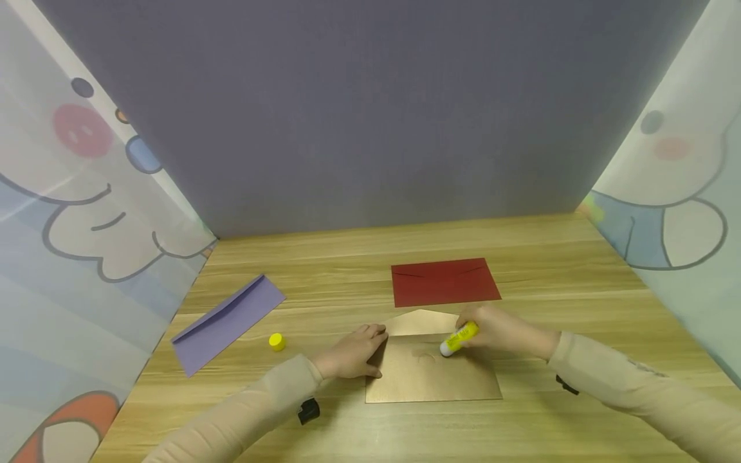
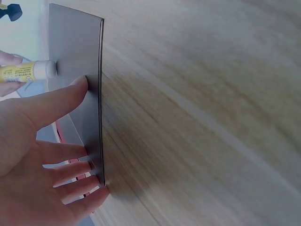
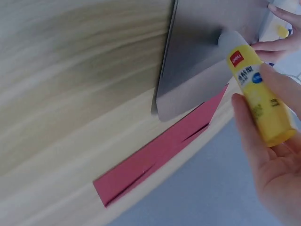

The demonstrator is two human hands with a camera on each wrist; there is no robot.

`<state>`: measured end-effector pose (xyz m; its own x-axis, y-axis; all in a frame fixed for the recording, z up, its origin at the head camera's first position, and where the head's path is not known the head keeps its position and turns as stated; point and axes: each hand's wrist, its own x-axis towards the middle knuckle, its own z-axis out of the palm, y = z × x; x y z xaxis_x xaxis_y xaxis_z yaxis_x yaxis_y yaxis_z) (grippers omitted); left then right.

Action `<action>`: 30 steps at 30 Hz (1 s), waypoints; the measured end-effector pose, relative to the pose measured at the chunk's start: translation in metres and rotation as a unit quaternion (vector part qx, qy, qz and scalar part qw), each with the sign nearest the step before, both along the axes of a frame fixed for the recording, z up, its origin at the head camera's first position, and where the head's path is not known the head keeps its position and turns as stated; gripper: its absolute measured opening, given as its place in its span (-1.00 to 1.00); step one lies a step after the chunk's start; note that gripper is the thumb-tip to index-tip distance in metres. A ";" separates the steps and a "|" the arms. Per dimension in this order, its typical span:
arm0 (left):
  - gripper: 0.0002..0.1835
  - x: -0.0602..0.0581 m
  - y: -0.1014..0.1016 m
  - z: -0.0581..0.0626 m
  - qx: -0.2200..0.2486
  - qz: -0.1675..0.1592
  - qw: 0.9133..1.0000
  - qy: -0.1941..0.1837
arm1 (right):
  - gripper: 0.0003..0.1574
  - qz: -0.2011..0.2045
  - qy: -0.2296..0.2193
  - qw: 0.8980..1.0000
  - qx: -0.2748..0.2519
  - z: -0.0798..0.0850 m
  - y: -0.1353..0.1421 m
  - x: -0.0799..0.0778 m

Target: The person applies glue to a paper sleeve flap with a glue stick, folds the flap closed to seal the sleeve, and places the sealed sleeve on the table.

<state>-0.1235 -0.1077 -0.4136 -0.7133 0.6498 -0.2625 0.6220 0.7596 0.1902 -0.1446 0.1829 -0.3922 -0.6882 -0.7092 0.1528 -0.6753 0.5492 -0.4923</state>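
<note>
The head view is softly, evenly lit, its back wall dim, with a pale sheen on the table toward six o'clock and faint glare on the panel at nine. A soft shadow darkens the envelope at the left hand's three o'clock. The left wrist view washes out near eleven o'clock; its table looks hazy. In the pale right wrist view, the glue's tip has a blurred shadow at nine o'clock.

L fingers on env., glue stick nr
</note>
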 end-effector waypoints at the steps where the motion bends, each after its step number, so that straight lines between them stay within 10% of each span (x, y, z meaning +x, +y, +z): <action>1: -0.22 0.000 0.000 0.000 0.001 0.000 1.000 0.000 | -0.79 0.008 0.013 1.000 0.008 0.001 0.000 0.001; 7: -0.23 0.000 0.000 0.001 0.001 -0.002 1.000 0.002 | -0.71 0.038 0.140 0.983 0.114 0.001 0.004 0.006; 16: -0.22 0.000 0.001 0.000 -0.004 -0.005 1.000 0.007 | -0.64 0.075 0.392 0.903 0.157 -0.018 0.004 0.007; 22: -0.22 0.000 0.001 0.001 -0.004 -0.001 1.000 0.004 | -0.57 0.064 0.403 0.906 0.116 -0.024 0.005 0.008; 30: -0.22 0.001 0.001 0.003 -0.001 -0.001 1.000 0.002 | -0.68 0.012 0.351 0.934 0.066 -0.025 0.019 0.010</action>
<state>-0.1224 -0.1071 -0.4105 -0.7132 0.6505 -0.2611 0.6242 0.7589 0.1857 -0.1346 0.2022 -0.4175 -0.4351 -0.7677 0.4705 -0.8193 0.5542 0.1467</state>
